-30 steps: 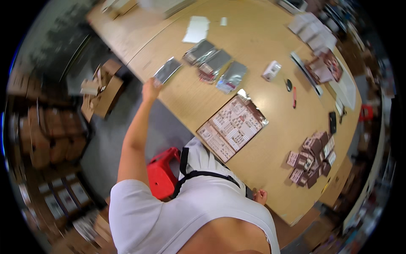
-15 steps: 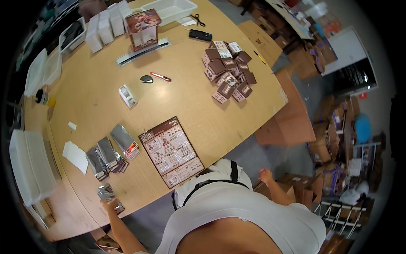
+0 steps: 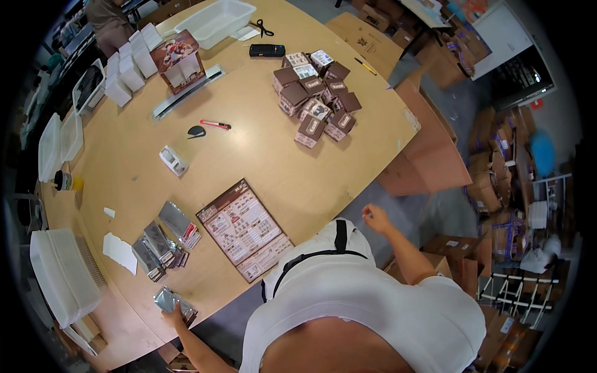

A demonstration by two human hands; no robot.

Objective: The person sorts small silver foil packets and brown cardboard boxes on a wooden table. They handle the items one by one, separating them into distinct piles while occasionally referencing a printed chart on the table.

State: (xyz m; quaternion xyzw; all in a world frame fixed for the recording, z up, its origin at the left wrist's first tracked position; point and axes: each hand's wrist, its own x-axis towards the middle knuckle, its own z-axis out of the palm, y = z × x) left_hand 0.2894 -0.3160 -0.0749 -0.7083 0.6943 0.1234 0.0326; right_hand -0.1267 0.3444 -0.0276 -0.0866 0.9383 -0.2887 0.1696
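My left hand (image 3: 174,316) grips the near end of a small stack of silver foil packets (image 3: 168,299) by the table's front left edge. Just beyond it lie more silver packets in overlapping groups (image 3: 160,244), and a separate pile (image 3: 179,222) with red and white lower ends. Right of these, a brown and white printed sheet (image 3: 245,230) lies flat, its corner close to my waist. My right hand (image 3: 376,219) hangs in the air off the table, past its front edge, fingers loosely bent and apart, with nothing visible in it.
Brown and pink small boxes (image 3: 317,93) are heaped at the far right. Mid-table are a tape dispenser (image 3: 173,161), a box cutter (image 3: 216,124) and a dark rounded cutter (image 3: 196,131). White plastic bins (image 3: 62,273) line the left; an open carton (image 3: 426,146) stands beyond the right edge.
My right hand has swung forward and slightly left, off the table. My left hand stays at the packet stack. The whole view has shifted and turned a little.
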